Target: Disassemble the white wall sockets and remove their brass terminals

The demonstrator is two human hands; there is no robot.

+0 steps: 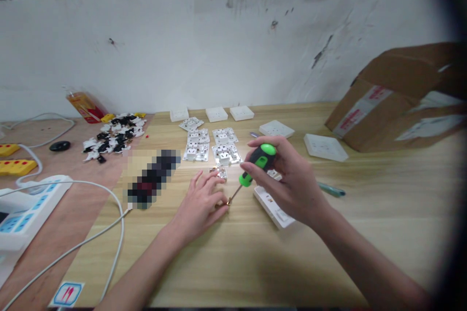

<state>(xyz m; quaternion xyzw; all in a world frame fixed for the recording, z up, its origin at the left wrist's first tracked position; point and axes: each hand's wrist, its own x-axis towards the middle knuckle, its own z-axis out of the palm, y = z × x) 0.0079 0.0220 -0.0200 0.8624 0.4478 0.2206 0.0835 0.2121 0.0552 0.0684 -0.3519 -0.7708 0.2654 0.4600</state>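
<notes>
My right hand (292,180) is closed around the green and black handle of a screwdriver (260,160). Its thin shaft slants down to the left, with the tip at a small brass-coloured metal piece (228,201). That piece is pinched between the thumb and index finger of my left hand (202,201), just above the table; its exact kind is too small to tell. Beyond my left fingertips lies a small socket part (221,172). Under my right hand is a white socket housing (273,209), partly hidden by the hand.
Several white socket plates (197,151) lie beyond my hands, with white boxes (216,114) along the wall. A cardboard box (394,97) stands right, near a teal pen (332,189). Leftward are black and white parts (116,133), a white cable (122,233) and a power strip (40,204).
</notes>
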